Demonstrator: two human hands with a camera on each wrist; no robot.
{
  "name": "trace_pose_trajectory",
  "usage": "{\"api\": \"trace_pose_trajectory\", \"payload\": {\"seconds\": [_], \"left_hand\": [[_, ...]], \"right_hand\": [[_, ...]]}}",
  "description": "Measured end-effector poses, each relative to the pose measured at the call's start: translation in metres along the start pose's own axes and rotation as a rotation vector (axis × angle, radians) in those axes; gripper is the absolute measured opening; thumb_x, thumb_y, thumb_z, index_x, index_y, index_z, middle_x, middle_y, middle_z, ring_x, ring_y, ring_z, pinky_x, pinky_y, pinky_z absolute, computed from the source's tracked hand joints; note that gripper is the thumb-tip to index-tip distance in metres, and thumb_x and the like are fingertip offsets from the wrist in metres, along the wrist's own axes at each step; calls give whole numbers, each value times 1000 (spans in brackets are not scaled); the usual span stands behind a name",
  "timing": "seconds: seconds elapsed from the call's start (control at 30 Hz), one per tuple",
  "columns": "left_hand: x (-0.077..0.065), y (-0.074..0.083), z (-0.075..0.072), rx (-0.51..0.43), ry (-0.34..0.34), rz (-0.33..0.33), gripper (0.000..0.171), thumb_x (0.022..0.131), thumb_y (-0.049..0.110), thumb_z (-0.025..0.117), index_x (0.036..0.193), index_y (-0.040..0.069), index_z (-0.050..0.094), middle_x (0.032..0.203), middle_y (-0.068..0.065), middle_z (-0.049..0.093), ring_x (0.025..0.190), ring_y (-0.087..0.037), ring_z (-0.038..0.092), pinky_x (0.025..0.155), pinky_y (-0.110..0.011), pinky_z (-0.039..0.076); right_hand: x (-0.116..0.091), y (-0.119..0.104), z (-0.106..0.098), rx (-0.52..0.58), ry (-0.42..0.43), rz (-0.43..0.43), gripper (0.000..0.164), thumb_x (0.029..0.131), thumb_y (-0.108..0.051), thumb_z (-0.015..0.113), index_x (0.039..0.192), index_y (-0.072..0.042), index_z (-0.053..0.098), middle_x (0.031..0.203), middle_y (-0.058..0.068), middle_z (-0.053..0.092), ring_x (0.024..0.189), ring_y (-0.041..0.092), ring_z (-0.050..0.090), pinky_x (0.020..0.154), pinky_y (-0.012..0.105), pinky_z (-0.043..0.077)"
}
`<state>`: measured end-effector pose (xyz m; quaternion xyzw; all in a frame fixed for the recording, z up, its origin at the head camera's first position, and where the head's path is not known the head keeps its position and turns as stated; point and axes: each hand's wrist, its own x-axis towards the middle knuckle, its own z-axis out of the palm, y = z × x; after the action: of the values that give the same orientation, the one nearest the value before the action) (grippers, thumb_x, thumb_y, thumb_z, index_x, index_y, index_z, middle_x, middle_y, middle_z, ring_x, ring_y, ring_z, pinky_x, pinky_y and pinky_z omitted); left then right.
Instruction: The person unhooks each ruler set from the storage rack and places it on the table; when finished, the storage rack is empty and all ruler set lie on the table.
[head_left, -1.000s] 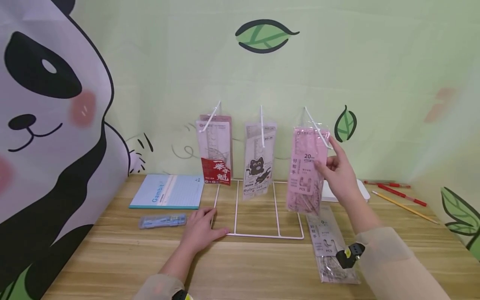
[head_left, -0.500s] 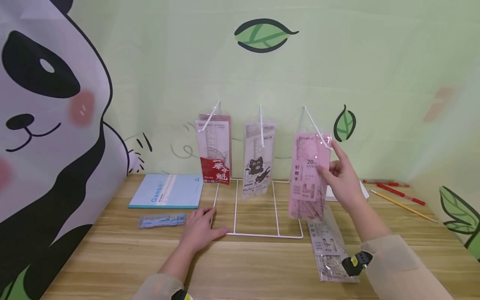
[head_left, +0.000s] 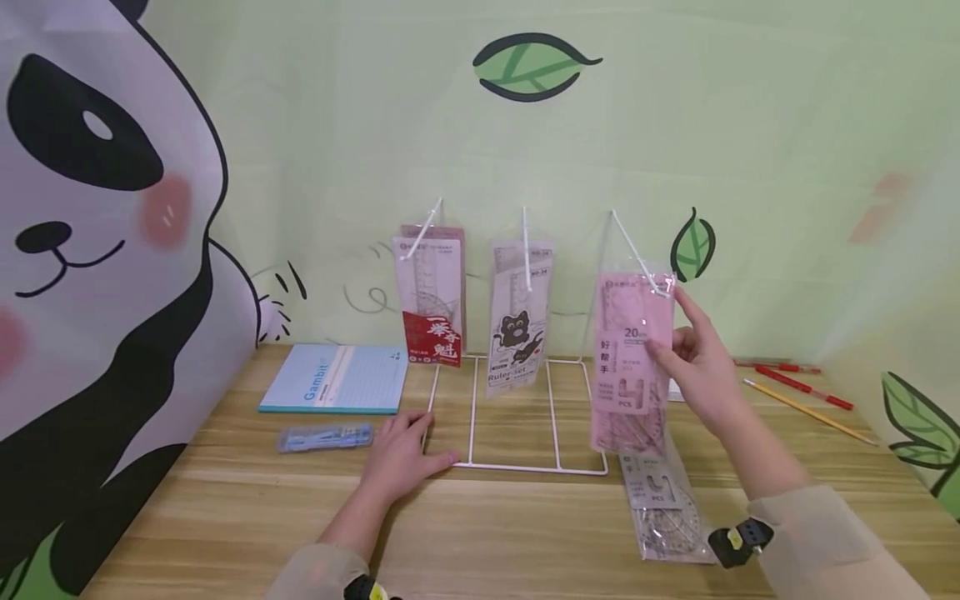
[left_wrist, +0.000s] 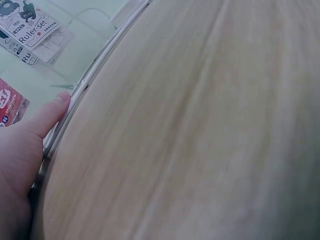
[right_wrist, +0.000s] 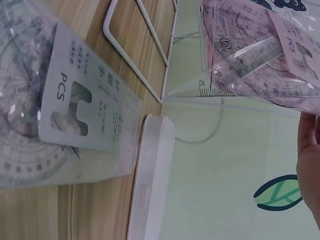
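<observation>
My right hand pinches a pink ruler set packet at its right edge, thumb in front. The packet hangs upright, its top at the tip of the white wire rack's right hook. In the right wrist view the packet's clear lower end shows a protractor and rulers. My left hand rests on the near left corner of the wire rack, thumb along the front rail. A grey ruler set packet lies on the table below the pink one.
Ruler packets with a red band and a cat print hang on the other hooks. A blue notebook and blue pen case lie left. Right are a pencil, red pens and a white case.
My right hand has drawn the pink packet along the right hook toward me, right and down, to the hook's tip. The left hand has stayed on the rack.
</observation>
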<state>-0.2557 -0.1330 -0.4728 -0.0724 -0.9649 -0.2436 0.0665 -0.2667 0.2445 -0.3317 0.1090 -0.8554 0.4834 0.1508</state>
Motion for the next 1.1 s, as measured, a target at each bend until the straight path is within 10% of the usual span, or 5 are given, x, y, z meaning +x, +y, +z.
{"api": "trace_pose_trajectory", "payload": {"seconds": [0.43,1.1], "left_hand": [[1,-2,1,0,-9,-2,83,73,59,70,134,5,52,133,-14,47,120,-33,39,101,-49,32],[2,-1,1,-4,-18,-9,83,74,58,70,134,4,50,135,-14,46,122,-33,38,102,-48,31]], "right_hand": [[-9,0,-7,11,-20,-86,76,93,-16,59,151,-27,11,88,10,56,76,12,53,65,17,47],[-26,-9,-21,-9,-49,-120,76,93,-12,59,151,-30,14,85,9,56,73,14,53,61,20,48]]}}
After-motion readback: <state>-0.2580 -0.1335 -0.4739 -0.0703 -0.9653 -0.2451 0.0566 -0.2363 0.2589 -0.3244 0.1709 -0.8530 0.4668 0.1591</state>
